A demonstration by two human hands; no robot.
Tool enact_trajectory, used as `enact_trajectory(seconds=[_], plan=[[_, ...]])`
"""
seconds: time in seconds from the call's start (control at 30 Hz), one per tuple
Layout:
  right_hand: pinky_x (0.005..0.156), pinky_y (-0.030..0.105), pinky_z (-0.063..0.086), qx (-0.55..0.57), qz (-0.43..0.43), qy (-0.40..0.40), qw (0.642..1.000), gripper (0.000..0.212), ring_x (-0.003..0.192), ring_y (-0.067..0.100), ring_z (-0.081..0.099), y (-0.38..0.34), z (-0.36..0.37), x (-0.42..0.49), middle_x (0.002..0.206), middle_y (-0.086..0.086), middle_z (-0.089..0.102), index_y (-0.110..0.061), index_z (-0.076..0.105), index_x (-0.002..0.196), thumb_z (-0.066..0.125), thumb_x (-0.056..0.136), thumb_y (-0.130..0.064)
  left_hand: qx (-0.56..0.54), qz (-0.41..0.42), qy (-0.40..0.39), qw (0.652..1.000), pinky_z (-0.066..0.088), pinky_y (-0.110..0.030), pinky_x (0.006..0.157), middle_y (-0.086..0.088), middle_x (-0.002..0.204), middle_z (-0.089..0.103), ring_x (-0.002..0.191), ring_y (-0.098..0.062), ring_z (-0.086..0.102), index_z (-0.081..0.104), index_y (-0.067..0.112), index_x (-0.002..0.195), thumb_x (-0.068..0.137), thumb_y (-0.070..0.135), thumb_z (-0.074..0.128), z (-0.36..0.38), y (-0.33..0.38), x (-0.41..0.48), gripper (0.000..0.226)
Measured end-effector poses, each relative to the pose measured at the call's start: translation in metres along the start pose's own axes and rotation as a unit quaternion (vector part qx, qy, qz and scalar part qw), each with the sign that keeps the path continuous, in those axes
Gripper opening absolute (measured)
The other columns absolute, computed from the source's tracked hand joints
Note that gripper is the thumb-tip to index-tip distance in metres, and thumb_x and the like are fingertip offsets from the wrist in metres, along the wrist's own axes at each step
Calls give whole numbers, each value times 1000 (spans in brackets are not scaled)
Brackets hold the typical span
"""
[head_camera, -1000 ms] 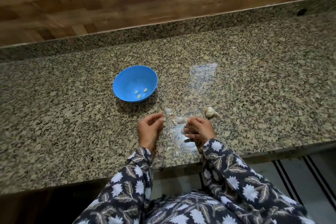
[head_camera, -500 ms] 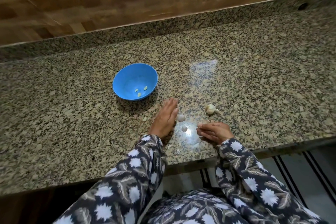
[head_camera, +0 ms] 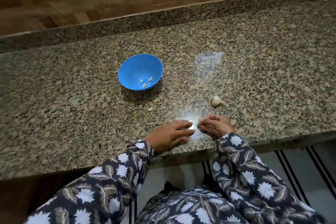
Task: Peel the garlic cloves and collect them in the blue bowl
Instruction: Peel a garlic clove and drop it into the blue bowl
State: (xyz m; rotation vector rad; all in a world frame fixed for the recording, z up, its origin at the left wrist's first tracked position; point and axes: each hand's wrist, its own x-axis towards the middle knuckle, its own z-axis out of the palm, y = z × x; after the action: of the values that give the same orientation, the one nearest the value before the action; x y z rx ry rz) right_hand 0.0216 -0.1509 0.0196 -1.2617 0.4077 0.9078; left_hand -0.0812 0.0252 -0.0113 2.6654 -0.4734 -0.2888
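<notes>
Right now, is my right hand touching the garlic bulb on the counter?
Apart. The head view shows a strip of bare granite counter between the right hand and the garlic bulb beyond it.

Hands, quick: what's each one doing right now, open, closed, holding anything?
Left hand: open, fingers straight, lying on the countertop.
Right hand: fingers curled; whether it holds anything cannot be told.

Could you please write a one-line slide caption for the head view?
Left hand flat on the granite counter, right hand curled beside it; three peeled cloves in the blue bowl.
</notes>
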Motion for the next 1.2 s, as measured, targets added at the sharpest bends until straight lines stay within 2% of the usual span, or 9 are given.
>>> enact_trajectory(seconds=[0.27,0.4,0.53,0.67,0.77,0.87,1.0,1.13,1.2], plan=[[53,19,55,-66,-62,-22,996,21,47,13,64,10,20,-6,78,18,57,5,58,100,51,83,15,77,46,-145,985,6,-36,117,-9,158,11,144,-24,6,16,23,150,102,22,32,-14,4,-24,51],[53,16,54,-46,-48,-12,998,21,66,21,62,15,27,-11,76,19,58,2,60,82,44,87,14,74,64,-153,983,0,-28,117,-9,158,11,145,-23,6,17,16,150,102,17,31,-18,-6,-41,51],[57,20,56,-3,-31,-11,999,21,63,18,68,21,31,-7,69,15,64,2,59,79,44,88,12,80,41,-135,987,-1,-17,111,-1,158,8,145,-14,3,17,21,150,95,-7,34,-26,-20,-69,64],[64,23,56,-1,-29,-33,999,18,73,21,65,27,40,-8,83,17,61,2,59,82,45,88,10,46,45,-71,995,12,-22,110,-4,149,36,139,-21,30,43,14,140,93,-3,46,-30,-26,-95,50],[60,23,57,3,-13,-38,999,17,65,20,67,31,48,-10,85,18,61,3,59,82,45,88,11,88,85,-16,992,35,-29,99,-10,126,61,115,-25,59,62,7,121,76,-6,68,-24,-33,-109,47],[57,25,57,16,7,-38,999,16,72,23,65,36,55,-10,89,20,61,3,58,82,45,89,10,110,111,43,987,49,-26,85,-10,110,69,98,-23,68,69,5,108,70,2,67,-19,-35,-115,38],[51,23,56,-12,22,-50,998,16,55,16,68,41,65,-9,86,16,62,2,59,83,46,89,9,128,119,91,980,58,-31,74,-13,98,70,89,-24,69,71,1,97,73,5,59,-13,-33,-116,26],[57,26,58,-31,35,-63,997,15,54,15,67,44,76,-6,86,17,63,3,61,85,48,89,8,54,-84,159,982,53,-18,74,-8,94,70,81,-17,68,71,6,96,80,15,64,-3,-27,-116,20],[54,23,57,-38,39,-74,996,14,54,14,67,43,82,-5,86,16,64,2,62,86,48,89,6,-89,-300,246,917,50,-10,69,-1,95,69,75,-11,66,71,9,98,85,10,64,-13,-17,-111,15]])
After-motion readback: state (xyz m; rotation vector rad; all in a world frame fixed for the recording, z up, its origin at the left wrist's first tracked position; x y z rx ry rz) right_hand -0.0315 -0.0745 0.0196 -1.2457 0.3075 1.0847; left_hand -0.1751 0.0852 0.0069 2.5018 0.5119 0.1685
